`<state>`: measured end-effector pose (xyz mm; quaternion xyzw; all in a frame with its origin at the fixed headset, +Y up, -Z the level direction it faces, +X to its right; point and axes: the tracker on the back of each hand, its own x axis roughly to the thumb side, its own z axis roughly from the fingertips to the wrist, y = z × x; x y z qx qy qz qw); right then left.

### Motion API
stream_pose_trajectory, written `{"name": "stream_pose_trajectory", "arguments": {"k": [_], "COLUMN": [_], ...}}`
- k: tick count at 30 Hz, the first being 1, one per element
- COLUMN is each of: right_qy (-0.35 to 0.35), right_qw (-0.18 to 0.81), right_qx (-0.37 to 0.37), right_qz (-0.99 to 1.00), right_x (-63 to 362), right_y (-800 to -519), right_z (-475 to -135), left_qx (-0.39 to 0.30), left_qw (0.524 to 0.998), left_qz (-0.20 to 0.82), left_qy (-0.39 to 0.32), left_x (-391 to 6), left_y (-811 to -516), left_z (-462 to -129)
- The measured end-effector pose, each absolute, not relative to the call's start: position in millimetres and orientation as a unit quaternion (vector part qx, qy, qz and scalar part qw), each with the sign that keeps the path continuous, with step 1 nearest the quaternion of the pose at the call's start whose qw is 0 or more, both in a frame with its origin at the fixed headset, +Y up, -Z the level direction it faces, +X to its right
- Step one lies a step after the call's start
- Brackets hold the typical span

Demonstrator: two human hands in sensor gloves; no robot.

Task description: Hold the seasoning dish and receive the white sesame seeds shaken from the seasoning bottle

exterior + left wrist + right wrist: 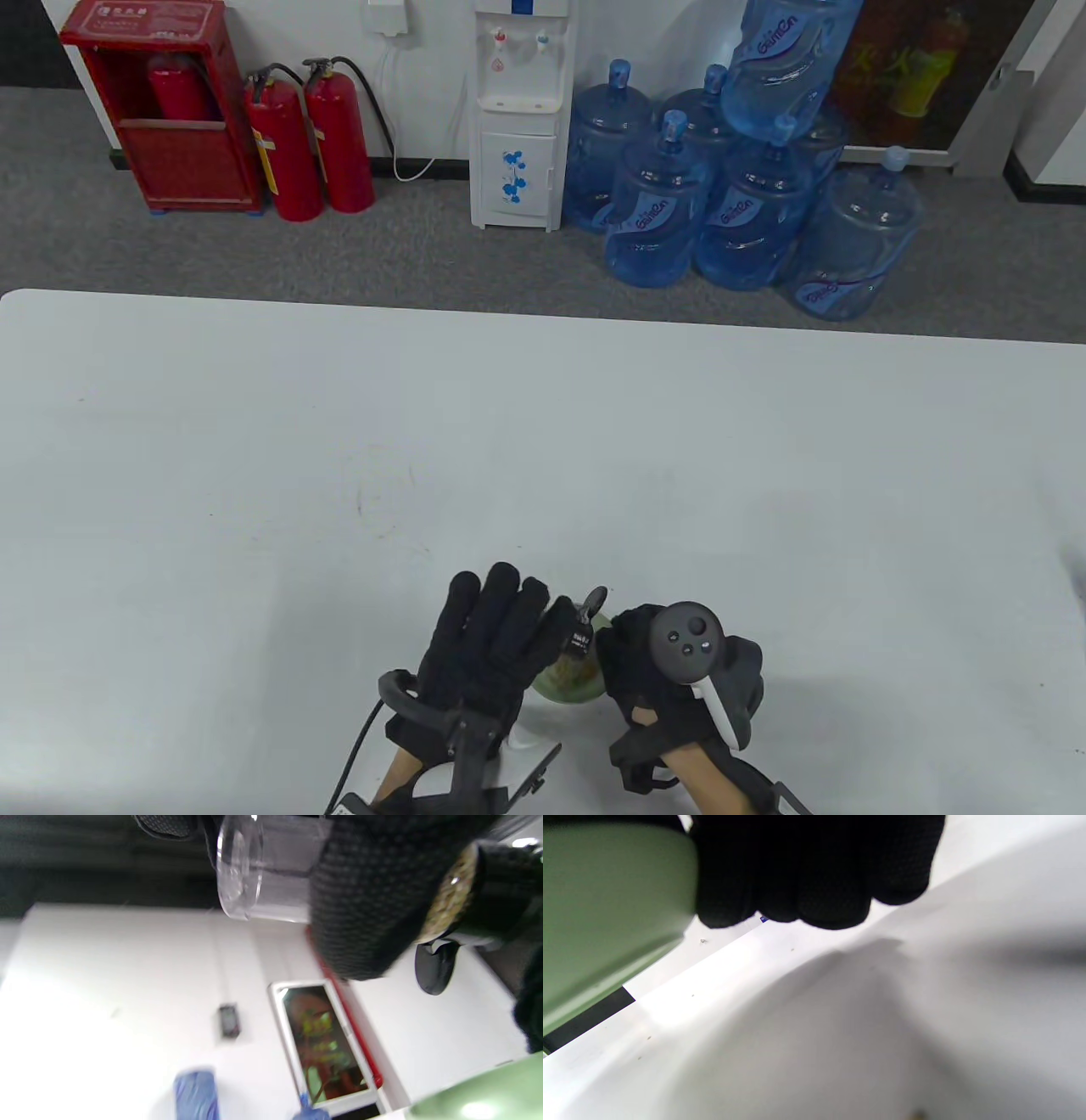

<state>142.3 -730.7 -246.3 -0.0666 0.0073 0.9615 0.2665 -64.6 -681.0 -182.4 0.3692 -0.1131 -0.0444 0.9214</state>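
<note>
A pale green seasoning dish (567, 682) sits low near the table's front edge, between my hands. My right hand (646, 671) holds the dish at its right side; in the right wrist view its curled fingers (814, 874) lie against the dish's wall (606, 912). My left hand (509, 632) grips a clear seasoning bottle (579, 638) tipped on its side over the dish, its black flip lid (597, 600) open. In the left wrist view the clear bottle (263, 866) points its seed-filled mouth (449, 899) toward the dish (488, 1094), with the lid (437, 969) hanging open.
The white table (543, 475) stretches far ahead and to both sides. Beyond its far edge, on the floor, stand blue water jugs (747, 212), a water dispenser (519, 119) and red fire extinguishers (310, 140).
</note>
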Motion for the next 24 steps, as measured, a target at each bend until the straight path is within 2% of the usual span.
{"name": "stream_pose_trajectory", "arguments": {"k": [4,6,9,12,16,24], "right_qy": [0.016,0.014,0.006,0.007,0.004,0.003], "right_qw": [0.295,0.304,0.313,0.321,0.322,0.312], "right_qx": [-0.084,-0.096,-0.113,-0.133,-0.148,-0.160], "right_qz": [0.952,0.948,0.943,0.938,0.935,0.937], "right_x": [154,162,171,181,189,195], "right_y": [-730,-729,-728,-730,-730,-732], "right_z": [-249,-251,-252,-256,-260,-264], "left_qx": [0.291,0.240,0.156,0.084,0.057,0.038], "left_qw": [0.954,0.957,0.941,0.916,0.890,0.921], "left_qz": [0.057,0.161,0.300,0.382,0.424,0.333], "left_qy": [-0.052,-0.019,0.011,0.094,0.160,0.200], "left_x": [-89,-107,-130,-157,-181,-188], "left_y": [-683,-685,-694,-707,-720,-733], "left_z": [-198,-206,-219,-233,-250,-286]}}
